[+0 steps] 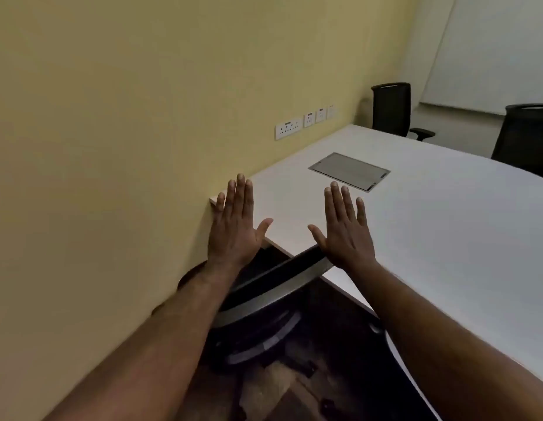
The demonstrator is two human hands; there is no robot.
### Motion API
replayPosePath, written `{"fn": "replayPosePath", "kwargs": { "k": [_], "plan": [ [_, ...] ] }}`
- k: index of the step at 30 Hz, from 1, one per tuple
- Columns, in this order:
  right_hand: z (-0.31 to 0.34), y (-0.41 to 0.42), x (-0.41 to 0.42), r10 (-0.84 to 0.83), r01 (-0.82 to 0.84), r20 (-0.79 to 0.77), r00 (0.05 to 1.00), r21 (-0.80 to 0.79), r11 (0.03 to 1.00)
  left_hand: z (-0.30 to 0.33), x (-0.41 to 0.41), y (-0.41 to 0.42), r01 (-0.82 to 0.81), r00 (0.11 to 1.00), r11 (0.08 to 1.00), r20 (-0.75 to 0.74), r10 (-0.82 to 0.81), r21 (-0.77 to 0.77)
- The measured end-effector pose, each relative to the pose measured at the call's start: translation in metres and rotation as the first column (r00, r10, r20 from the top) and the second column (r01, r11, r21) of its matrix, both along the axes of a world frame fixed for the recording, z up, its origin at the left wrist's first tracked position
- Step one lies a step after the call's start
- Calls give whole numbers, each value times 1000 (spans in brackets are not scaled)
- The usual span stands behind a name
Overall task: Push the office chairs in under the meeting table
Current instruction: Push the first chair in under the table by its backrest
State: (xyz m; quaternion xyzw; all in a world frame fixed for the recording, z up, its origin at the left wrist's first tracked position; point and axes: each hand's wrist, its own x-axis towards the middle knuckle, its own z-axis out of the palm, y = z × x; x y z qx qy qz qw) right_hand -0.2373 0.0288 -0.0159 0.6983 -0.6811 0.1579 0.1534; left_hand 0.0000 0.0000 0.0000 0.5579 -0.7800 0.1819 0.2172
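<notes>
A white meeting table fills the right half of the view, one end against the yellow wall. Just below me an office chair with a black back and grey top rail stands at the table's near edge, its seat under the tabletop. My left hand and my right hand are both stretched flat, fingers straight and spread, held above the chair back and the table edge. Neither holds anything. Two more black chairs, one at the far end and another at the far right, stand beyond the table.
A grey cable-box lid is set into the tabletop. Wall sockets run along the yellow wall just above table height. A dark floor shows beneath the chair. A white board hangs on the far wall.
</notes>
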Motion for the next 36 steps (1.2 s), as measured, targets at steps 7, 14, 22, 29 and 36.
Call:
{"fn": "replayPosePath", "kwargs": {
  "k": [7,14,22,29,36],
  "plan": [
    [-30,10,-2,24,-21,-12,1000,195,981,-31,4,21,-8,1000,991,19,5,135],
    [-55,13,0,70,-91,76,995,333,938,-63,-1,44,-34,999,960,-1,36,278],
    [-57,10,-6,233,-250,101,967,219,943,-65,-4,70,20,998,981,-68,-7,191],
    [-58,12,-9,298,-302,59,953,276,912,-73,3,90,-19,992,949,121,-20,316],
    [-54,21,5,398,-398,61,916,278,874,-79,31,95,-21,994,925,106,-20,379]
  ]
}}
